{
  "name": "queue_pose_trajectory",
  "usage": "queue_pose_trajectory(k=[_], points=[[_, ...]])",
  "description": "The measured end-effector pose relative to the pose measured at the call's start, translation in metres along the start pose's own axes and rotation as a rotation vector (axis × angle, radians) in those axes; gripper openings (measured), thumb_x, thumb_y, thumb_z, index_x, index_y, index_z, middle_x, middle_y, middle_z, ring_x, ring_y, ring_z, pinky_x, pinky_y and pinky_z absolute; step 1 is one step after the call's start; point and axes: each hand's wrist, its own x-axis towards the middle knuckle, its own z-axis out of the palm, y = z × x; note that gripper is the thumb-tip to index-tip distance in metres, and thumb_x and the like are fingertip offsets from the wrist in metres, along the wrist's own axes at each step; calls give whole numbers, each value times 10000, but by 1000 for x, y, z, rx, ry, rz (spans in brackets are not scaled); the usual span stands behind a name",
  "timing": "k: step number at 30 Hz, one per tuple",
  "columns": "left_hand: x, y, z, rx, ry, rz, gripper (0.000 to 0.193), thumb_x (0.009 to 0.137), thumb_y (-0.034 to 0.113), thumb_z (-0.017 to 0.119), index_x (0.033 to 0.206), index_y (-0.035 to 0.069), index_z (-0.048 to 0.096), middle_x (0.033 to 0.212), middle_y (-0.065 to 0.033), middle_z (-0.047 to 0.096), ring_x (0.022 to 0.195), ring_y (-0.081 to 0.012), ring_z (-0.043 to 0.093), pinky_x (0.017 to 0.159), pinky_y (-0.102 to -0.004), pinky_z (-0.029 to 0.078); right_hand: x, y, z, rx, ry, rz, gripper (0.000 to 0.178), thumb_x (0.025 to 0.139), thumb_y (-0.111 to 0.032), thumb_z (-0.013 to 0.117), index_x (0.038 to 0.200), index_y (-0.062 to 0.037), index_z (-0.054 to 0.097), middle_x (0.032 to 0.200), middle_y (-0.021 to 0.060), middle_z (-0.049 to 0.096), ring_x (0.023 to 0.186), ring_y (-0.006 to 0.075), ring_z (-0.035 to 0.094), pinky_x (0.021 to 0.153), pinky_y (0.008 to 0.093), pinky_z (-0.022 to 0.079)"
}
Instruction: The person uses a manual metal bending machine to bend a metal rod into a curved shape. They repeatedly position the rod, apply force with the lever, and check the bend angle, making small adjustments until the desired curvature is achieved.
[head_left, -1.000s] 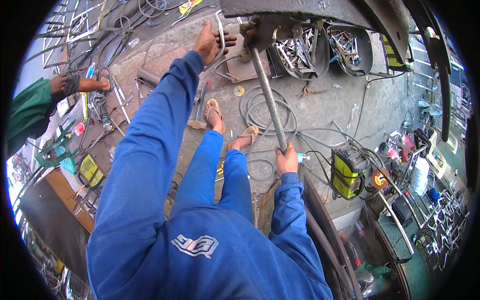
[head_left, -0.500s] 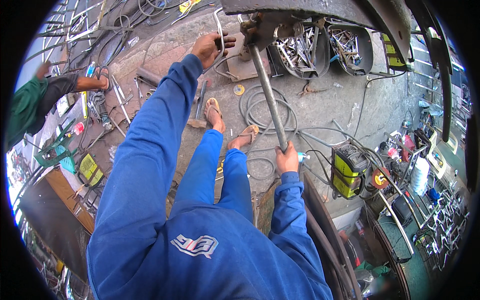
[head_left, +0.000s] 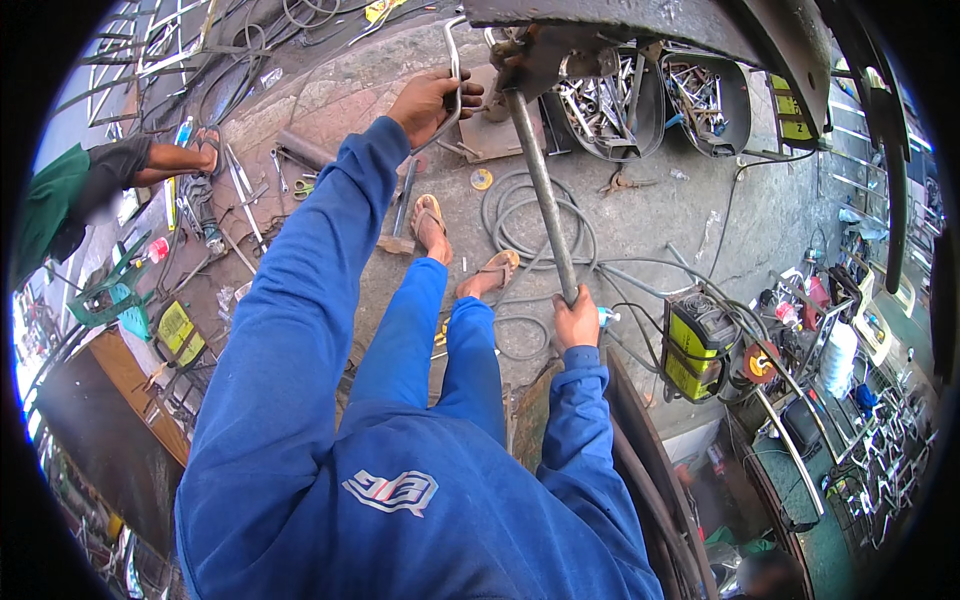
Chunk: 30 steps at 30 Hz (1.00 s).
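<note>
My left hand point(head_left: 432, 106), arm stretched forward, has its fingers curled round a bent, shiny metal rod point(head_left: 454, 50). The rod curves down past the palm beside a dark steel fixture point(head_left: 515, 62). My right hand point(head_left: 577, 322), nearer my body, is wrapped round the low end of a long steel bar point(head_left: 543, 190). That bar slopes up and away to the fixture, where its far end meets the rusty metal. A heavy dark beam point(head_left: 610, 22) hangs over the fixture and hides part of it.
Two cut-open containers point(head_left: 660, 110) of metal pieces stand beyond the bar. Hoses point(head_left: 500, 225) coil on the floor by my feet. A yellow-green welding machine point(head_left: 698, 345) stands to the right. At far left is another person's leg point(head_left: 175, 157), near scattered tools and a green chair point(head_left: 105, 300).
My left hand and the bent rod have shifted slightly right in view, as has the fixture. My right hand keeps its hold on the bar. The other person's raised hand has dropped from sight.
</note>
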Motion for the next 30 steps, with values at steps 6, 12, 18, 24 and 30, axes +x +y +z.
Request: queue_pose_trajectory(k=[6, 12, 18, 24, 30], points=[[53, 8, 0, 125, 159, -45, 291, 933, 216, 472, 1117, 0, 534, 927, -93, 633, 714, -135, 559, 625, -270, 475, 2, 5, 4, 9, -41, 43, 475, 778, -238, 636, 1138, 47, 513, 953, 286, 620, 932, 438, 591, 800, 468, 457], [143, 1, 17, 332, 111, 233, 269, 936, 236, 483, 1090, 33, 569, 898, -49, 646, 750, -127, 585, 621, -266, 465, 3, 12, 6, -22, -22, -9, 486, 781, -246, 648, 1133, 60, 512, 938, 288, 620, 907, 434, 598, 779, 452, 462], [157, -6, 12, 193, 44, 259, 265, 936, 239, 485, 1086, 39, 574, 896, -43, 649, 763, -127, 590, 632, -269, 466, 1, 5, 1, -45, -7, -19, 482, 788, -240, 633, 1144, 58, 502, 940, 301, 614, 921, 448, 589, 785, 460, 461], [155, -8, 8, 118, 7, 260, 260, 937, 241, 487, 1082, 46, 578, 895, -38, 652, 776, -128, 596, 642, -272, 467, -6, -6, -15, -111, 6, 5, 448, 793, -240, 631, 1112, 51, 510, 905, 292, 620, 896, 447, 592, 763, 466, 462], [148, -5, 4, 114, 7, 263, 256, 937, 244, 488, 1078, 52, 583, 894, -32, 655, 788, -128, 602, 652, -275, 468, -2, -3, -7, -88, 25, -16, 421, 786, -223, 637, 1085, 47, 514, 897, 288, 620, 892, 447, 591, 760, 472, 458]])
